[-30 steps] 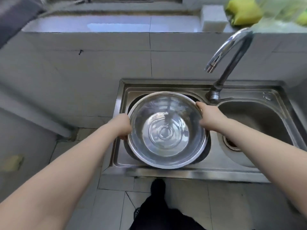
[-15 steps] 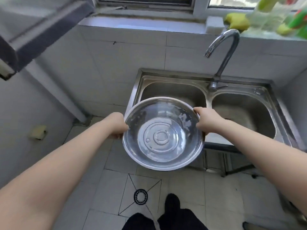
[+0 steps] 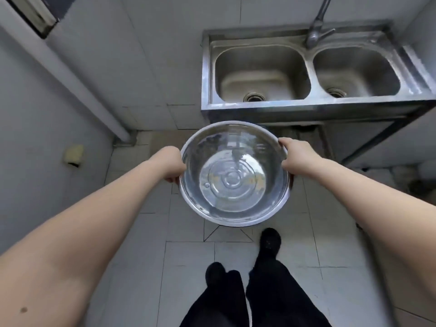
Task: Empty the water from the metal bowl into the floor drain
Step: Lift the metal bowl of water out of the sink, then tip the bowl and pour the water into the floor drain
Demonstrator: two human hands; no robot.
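**Bowl held level over the floor tiles**

Nearest us, dark trouser legs [image 3: 257, 293] and two black shoes [image 3: 270, 240] on the tiled floor [image 3: 188, 263]. Above them we carry the metal bowl [image 3: 234, 174], upright, water in it, ripples ringing the base. Our left hand [image 3: 173, 165] clasps the left rim, fingers curled under; our right hand [image 3: 296, 155] clamps the right rim, thumb over the edge. We cannot see the floor drain. Beyond stands the double sink [image 3: 306, 72], faucet [image 3: 317, 29] at its back edge.
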